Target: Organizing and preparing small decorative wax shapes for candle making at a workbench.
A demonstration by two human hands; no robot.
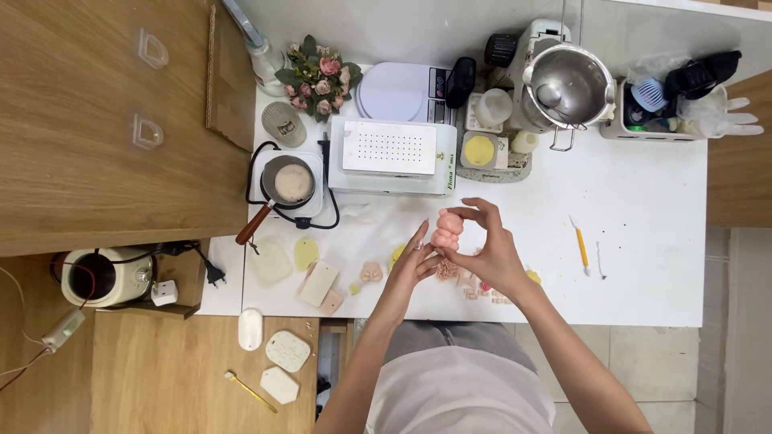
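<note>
Fingers of both hands close on a small pink moulded figure (447,231), held up over the middle of the white desk (643,209). The right hand (492,251) arches over it, thumb and forefinger curled round its upper end in a pinch. The left hand (412,269) comes from below with fingers nearly straight, their tips pressed against the figure's lower side; how firmly it grips I cannot tell.

The piece looks soft or brittle, with rounded lobes, and it rests on fingertip contact alone. Too hard a squeeze could likely crack or dent a lobe; too light a one could let it drop onto the pink crumbs and trimmings (474,285) lying on the desk just beneath, where it might chip.

Other hazards sit further off. A small pot with a wooden handle (286,183) stands on a little hotplate to the left, its cord looping nearby; a swinging left elbow could catch the handle and spill whatever is in it. Flat cast pieces (318,283) lie near the left forearm at the desk's edge and could be swept off. A yellow-handled tool (581,245) lies well apart on the right.
</note>
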